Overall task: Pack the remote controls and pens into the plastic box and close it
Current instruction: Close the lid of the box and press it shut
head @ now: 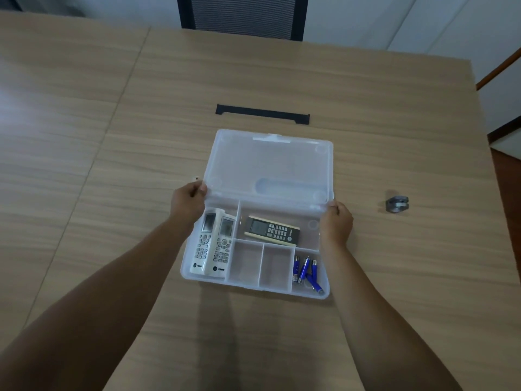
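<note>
A clear plastic box (255, 284) with dividers lies open on the wooden table. Two white remote controls (212, 245) lie side by side in its left compartment. A dark remote control (272, 230) lies in the upper middle compartment. Several blue pens (307, 272) fill the lower right compartment; two small middle compartments hold nothing. The translucent lid (269, 165) is raised behind the box. My left hand (187, 203) pinches the lid's left corner. My right hand (337, 221) pinches its right corner.
A small grey metal clip (397, 204) sits on the table to the right of the box. A black cable slot (262, 114) is set in the table behind the lid. A dark chair (242, 16) stands at the far edge.
</note>
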